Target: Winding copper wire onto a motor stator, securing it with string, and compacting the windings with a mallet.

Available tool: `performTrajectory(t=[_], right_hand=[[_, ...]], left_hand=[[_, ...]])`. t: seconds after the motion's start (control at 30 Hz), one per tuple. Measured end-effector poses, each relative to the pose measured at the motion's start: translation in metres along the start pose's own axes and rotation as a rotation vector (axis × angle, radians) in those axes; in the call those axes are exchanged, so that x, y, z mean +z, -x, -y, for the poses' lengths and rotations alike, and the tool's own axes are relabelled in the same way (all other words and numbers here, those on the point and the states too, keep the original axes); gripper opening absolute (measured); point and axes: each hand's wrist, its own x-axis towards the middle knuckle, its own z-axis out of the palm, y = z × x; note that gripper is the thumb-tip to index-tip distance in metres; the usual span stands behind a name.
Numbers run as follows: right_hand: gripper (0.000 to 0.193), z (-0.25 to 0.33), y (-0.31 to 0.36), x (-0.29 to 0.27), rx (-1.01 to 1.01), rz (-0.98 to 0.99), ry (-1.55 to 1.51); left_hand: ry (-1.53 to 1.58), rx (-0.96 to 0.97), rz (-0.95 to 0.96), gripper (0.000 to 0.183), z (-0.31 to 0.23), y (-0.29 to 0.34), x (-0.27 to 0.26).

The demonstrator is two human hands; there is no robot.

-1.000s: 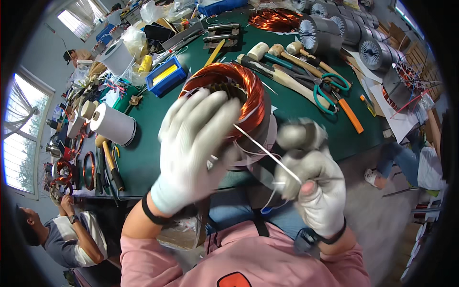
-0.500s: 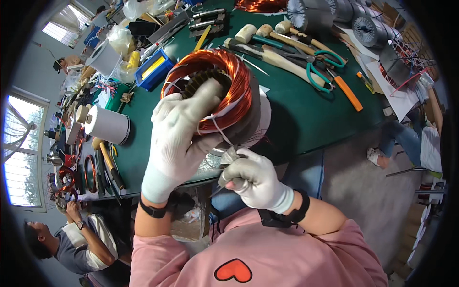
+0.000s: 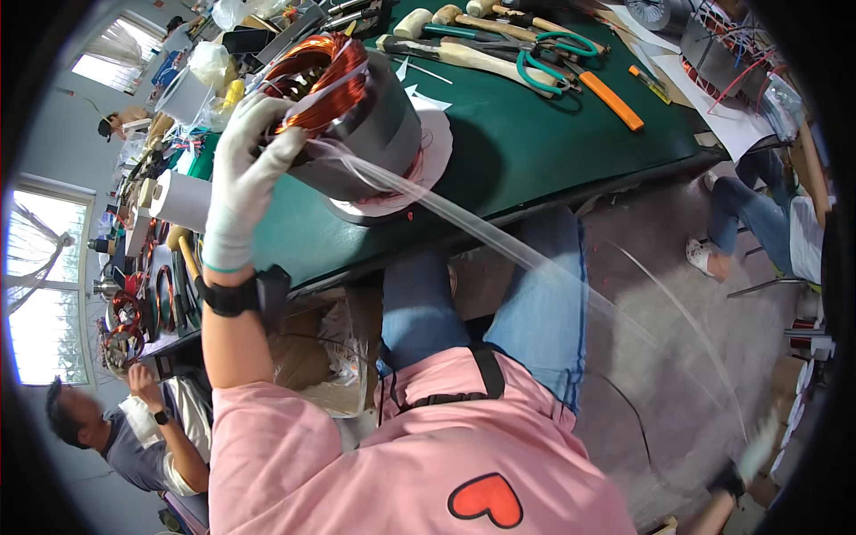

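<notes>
A motor stator (image 3: 383, 125) with a grey metal body stands tilted on a round white disc (image 3: 437, 147) on the green table. Bundled copper windings (image 3: 334, 94) ring its top, bound with white cord. My left hand (image 3: 245, 169), in a white glove, grips the rim of the windings, thumb at the outside and fingers partly hidden inside. From beside the thumb, white lacing cord (image 3: 481, 230) stretches rightward, smeared by motion. Far out at the lower right is my gloved right hand (image 3: 756, 450), close to the cord's far end; blur hides its fingers.
Mallets (image 3: 415, 24), green-handled scissors (image 3: 544, 76) and an orange-handled tool (image 3: 611, 100) lie at the back. White thread spools (image 3: 183, 198) stand to the left. Another wound stator (image 3: 727, 58) sits at the right. A co-worker (image 3: 134, 437) sits at the lower left.
My right hand has swung from beside the stator far out to the lower right, and the cord now stretches that way. The stator appears further left, my left hand still on it.
</notes>
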Motion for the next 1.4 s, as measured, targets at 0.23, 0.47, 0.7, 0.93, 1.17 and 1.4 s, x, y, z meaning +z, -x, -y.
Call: performTrajectory(t=[0.23, 0.47, 0.7, 0.93, 1.17, 1.4], right_hand=[[0.058, 0.014, -0.005, -0.044, 0.207, -0.250, 0.118], [0.039, 0.311, 0.199, 0.406, -0.007, 1.315, -0.344], [0.031, 0.432, 0.284, 0.516, -0.117, 1.528, -0.525], [0.034, 0.477, 0.273, 0.545, 0.239, 1.740, -0.629], [0.031, 0.460, 0.264, 0.541, -0.034, 1.685, -0.489], [0.066, 0.409, 0.253, 0.511, -1.281, 1.016, -0.495]], left_hand=[[0.044, 0.039, 0.083, 0.059, -0.008, 0.004, -0.011], [-0.145, 0.080, 0.098, 0.060, -0.025, 0.002, -0.004], [0.023, -0.034, 0.267, 0.069, -0.034, -0.012, -0.034], [-0.062, -0.047, 0.530, 0.037, -0.043, -0.071, -0.047], [-0.708, 0.722, 0.064, 0.027, -0.023, -0.093, -0.090], [-0.627, 0.680, 0.277, 0.031, -0.085, -0.042, -0.019]])
